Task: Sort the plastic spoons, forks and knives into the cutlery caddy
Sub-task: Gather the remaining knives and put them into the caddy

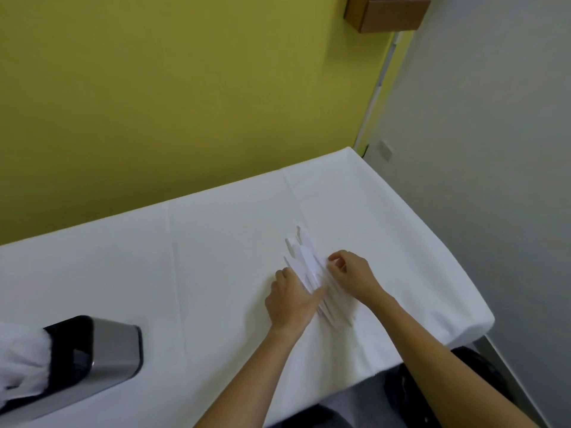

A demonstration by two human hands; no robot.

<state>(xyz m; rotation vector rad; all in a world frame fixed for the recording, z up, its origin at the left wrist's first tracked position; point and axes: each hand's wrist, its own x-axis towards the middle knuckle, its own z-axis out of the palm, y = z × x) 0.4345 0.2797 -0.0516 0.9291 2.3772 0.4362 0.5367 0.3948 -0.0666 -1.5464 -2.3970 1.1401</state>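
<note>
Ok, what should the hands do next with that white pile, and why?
Probably pull one piece free with the right hand, which pinches at the edge of the pile, while the left hand rests on it. The white pieces overlap, so they need separating before going to the caddy at the left.

The left forearm point(247, 378) and right forearm point(445, 362) are bare right up to the lower edge of the view. The left hand point(290, 301) and right hand point(349, 276) are bare as well. Between the forearms, low down, lies dark fabric point(411, 393), possibly trousers, beside a blurred paler grey patch point(355, 401).
</note>
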